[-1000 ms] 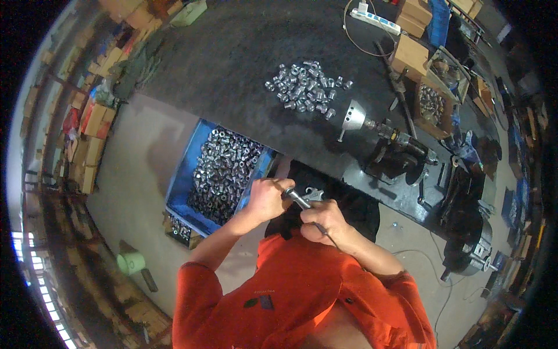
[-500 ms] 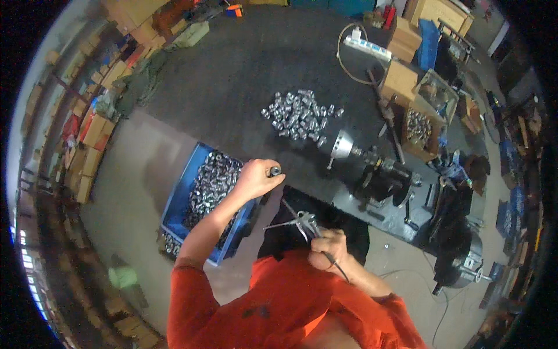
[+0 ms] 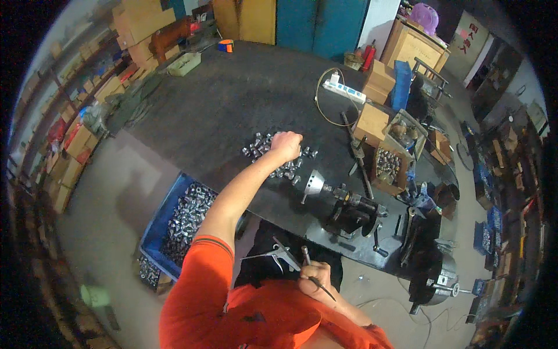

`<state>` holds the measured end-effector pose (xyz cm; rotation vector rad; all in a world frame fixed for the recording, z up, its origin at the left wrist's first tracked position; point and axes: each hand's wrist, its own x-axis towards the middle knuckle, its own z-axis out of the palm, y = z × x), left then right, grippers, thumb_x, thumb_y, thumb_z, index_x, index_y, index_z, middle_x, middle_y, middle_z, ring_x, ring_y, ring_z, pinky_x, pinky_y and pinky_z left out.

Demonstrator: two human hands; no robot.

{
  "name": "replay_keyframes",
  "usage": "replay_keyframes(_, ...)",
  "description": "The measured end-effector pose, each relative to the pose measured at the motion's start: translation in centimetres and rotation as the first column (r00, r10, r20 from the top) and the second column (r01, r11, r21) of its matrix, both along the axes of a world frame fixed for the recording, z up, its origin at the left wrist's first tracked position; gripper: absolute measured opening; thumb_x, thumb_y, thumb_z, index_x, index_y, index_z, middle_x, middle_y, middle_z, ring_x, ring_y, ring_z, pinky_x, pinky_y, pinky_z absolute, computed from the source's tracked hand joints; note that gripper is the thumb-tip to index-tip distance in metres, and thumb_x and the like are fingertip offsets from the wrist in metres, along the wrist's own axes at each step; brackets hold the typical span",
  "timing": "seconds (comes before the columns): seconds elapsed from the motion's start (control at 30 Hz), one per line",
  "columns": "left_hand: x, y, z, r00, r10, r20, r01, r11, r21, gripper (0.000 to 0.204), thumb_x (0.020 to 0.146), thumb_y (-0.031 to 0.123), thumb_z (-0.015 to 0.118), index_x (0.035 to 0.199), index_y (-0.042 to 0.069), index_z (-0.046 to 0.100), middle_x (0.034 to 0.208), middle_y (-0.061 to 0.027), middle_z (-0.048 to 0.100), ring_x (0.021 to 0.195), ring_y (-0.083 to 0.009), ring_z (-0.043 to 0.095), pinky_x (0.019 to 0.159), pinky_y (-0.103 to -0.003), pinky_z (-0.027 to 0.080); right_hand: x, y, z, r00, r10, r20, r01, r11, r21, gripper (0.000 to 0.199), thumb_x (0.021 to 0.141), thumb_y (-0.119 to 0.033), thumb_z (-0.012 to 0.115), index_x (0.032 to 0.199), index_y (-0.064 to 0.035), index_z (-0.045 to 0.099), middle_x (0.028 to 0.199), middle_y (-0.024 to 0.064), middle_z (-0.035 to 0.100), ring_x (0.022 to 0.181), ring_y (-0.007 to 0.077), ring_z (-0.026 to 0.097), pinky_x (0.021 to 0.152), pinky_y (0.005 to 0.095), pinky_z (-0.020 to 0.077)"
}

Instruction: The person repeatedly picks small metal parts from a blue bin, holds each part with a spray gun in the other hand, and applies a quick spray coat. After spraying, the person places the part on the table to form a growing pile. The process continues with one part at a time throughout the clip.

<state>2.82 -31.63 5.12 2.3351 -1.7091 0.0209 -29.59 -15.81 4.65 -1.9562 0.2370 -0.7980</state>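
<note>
My left hand, arm stretched forward, is over a pile of short shiny metal fittings on the dark workbench. Its fingers curl downward; whatever they hold is hidden beneath the hand. Close to my body, my right hand is closed around a slim silver metal tool with thin prongs, its exact kind unclear. A dark thin end sticks out behind that hand, and a short cylindrical piece rises beside the fingers. Below my left arm, a blue crate holds many similar metal fittings.
A bench fixture with a silver cone-shaped head stands right of the pile. Beyond it lie a long metal bar, cardboard boxes and a white power strip. A heavy round chuck sits at the right.
My left hand has moved from above the blue crate, where it held a metal fitting, forward to the pile. My right hand still grips the silver tool. The view has tilted up.
</note>
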Motion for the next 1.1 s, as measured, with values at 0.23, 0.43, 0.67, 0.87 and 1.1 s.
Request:
replay_keyframes(0.23,1.3,2.2,0.3,0.999,-0.037,0.001,0.037,0.997,-0.068,0.026,0.075,0.021,0.057,0.099,0.015,0.066,0.087,-0.0151,0.065,0.085,-0.0335,0.062,0.076,-0.045,0.049,0.4,0.0,-0.8,1.000,-0.004,-0.017,0.003,0.998,-0.059,0.017,0.056,0.004,0.056,0.052,-0.0077,0.044,0.050,0.0078,0.042,0.042,0.0232,0.045,0.038,0.0322,0.0317)
replay_keyframes(0.43,2.8,14.7,1.6,0.979,-0.031,-0.201,-0.038,0.943,-0.331,0.024,0.079,0.026,0.060,0.097,0.011,0.065,0.070,-0.0143,0.062,0.065,-0.0312,0.061,0.061,-0.039,0.048,-0.1,0.2,-2.4,0.997,-0.047,-0.062,0.046,0.999,-0.029,0.013,0.054,-0.003,0.059,0.052,-0.0094,0.047,0.050,0.0046,0.044,0.043,0.0194,0.047,0.042,0.0285,0.0335)
replay_keyframes(0.67,10.4,41.1,-10.7,0.768,0.521,-0.372,-0.579,0.813,-0.057,0.035,0.064,0.005,0.058,0.099,0.005,0.064,0.067,-0.0130,0.062,0.060,-0.0226,0.063,0.058,-0.032,0.050,2.4,1.3,-1.4,0.999,-0.016,-0.030,0.015,1.000,-0.020,0.019,0.053,0.003,0.053,0.047,-0.0086,0.039,0.047,0.0045,0.041,0.041,0.0188,0.044,0.039,0.0283,0.0287)
replay_keyframes(0.87,9.5,48.6,-18.3,0.581,0.764,-0.281,-0.739,0.640,0.213,0.039,0.066,0.016,0.060,0.104,0.011,0.062,0.093,-0.0180,0.064,0.089,-0.0358,0.061,0.077,-0.044,0.048,3.1,1.2,-1.4,0.989,0.088,-0.120,-0.091,0.996,-0.023,0.020,0.052,0.006,0.051,0.047,-0.0078,0.038,0.047,0.0057,0.042,0.041,0.0202,0.046,0.039,0.0282,0.0293)
replay_keyframes(1.1,8.8,44.8,-17.0,0.499,0.849,-0.172,-0.809,0.528,0.258,0.031,0.069,0.022,0.061,0.098,0.011,0.063,0.095,-0.0159,0.064,0.090,-0.0336,0.061,0.077,-0.043,0.050,3.8,1.9,-0.8,0.997,0.005,-0.071,-0.008,0.999,-0.050,0.025,0.057,0.008,0.053,0.047,-0.0082,0.036,0.046,0.0066,0.041,0.040,0.0208,0.045,0.040,0.0291,0.0295)
